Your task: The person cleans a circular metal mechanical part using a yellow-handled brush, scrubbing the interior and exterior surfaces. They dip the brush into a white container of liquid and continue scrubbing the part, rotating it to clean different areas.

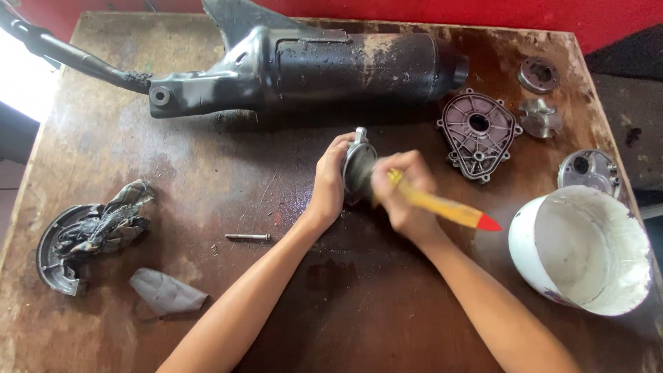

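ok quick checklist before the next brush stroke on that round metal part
1. Left hand grips the round metal part: ok.
2. Right hand holds the yellow brush by its handle: ok.
3. Bristles on the part: cannot tell, blurred.
4. White bucket close beside the right forearm: ok, within reach.
5. Loose bolt lies apart from both arms: ok.
6. Finned cover sits close behind the right hand: not ok, little room.

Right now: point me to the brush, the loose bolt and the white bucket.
brush (442, 207), head view, on the yellow handle past the right hand.
loose bolt (247, 237), head view, mid-shank, lying on the table.
white bucket (639, 252), head view, on the right rim.
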